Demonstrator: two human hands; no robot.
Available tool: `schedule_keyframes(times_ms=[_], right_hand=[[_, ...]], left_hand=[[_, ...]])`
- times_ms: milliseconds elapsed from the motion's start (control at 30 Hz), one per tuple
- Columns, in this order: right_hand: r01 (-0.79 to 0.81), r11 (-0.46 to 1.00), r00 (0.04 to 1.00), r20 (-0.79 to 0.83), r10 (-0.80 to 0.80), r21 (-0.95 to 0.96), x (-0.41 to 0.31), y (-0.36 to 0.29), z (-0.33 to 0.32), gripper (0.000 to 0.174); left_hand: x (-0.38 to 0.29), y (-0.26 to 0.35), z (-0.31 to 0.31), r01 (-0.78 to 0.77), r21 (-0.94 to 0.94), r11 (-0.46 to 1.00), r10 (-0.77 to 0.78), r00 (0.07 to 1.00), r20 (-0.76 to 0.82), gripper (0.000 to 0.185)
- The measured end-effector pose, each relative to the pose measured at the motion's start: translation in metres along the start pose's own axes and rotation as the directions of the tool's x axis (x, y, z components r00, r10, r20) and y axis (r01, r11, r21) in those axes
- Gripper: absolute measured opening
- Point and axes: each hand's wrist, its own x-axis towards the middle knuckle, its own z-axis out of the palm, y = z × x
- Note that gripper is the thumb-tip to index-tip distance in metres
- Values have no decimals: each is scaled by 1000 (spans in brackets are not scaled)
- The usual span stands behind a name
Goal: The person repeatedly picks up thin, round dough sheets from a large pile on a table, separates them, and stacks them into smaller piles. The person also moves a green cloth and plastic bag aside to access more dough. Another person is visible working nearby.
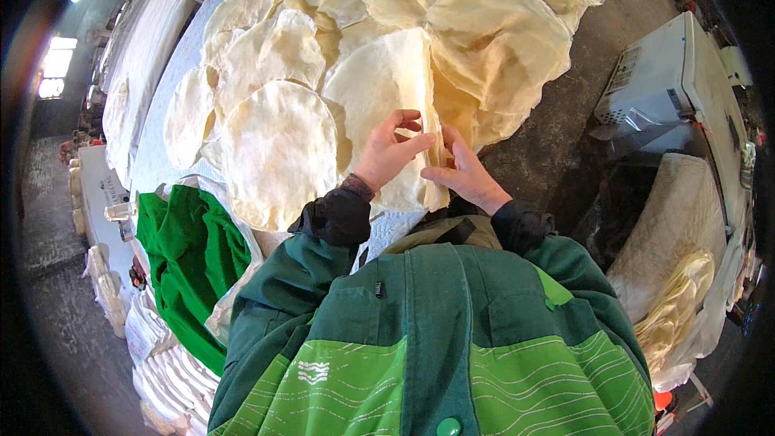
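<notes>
Thin, round, cream-coloured sheets (pixel 278 151) lie overlapping over a pale table. One sheet (pixel 378 82) in front of me has its right side folded up into a narrow edge. My left hand (pixel 390 148) rests over this sheet, thumb against the folded edge and fingers curled. On the other side of the edge, my right hand (pixel 466 169) pinches it between thumb and fingers. Behind my right hand, more wrinkled sheets (pixel 496 48) hang over the table's right side. What material the sheets are made of, I cannot tell.
Green cloth (pixel 187 260) lies at the lower left, beside the table (pixel 160 127). A white chest-like box (pixel 654 72) stands on the right, with a pale quilted pad (pixel 672 224) and yellowish sheets (pixel 681 303) below it. Long white wrapped material (pixel 142 48) lies at the upper left.
</notes>
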Motion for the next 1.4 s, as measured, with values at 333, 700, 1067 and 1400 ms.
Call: schedule_keyframes(times_ms=[333, 700, 1067, 1400], right_hand=[[3, 987, 999, -45, 4, 161, 2, 6, 1, 71], [-148, 931, 861, -506, -45, -334, 13, 6, -3, 30], [122, 989, 817, -558, -148, -83, -26, -155, -150, 37], [24, 908, 879, -424, -219, -419, -14, -269, -241, 44]], left_hand=[[1, 4, -16, 90, -158, 983, -70, 989, 130, 47], [31, -40, 4, -168, 216, 962, 208, 962, -178, 14], [5, -6, -183, -22, -243, 970, -29, 979, -203, 21], [-52, -132, -256, -1, -410, 912, -192, 882, -430, 9]])
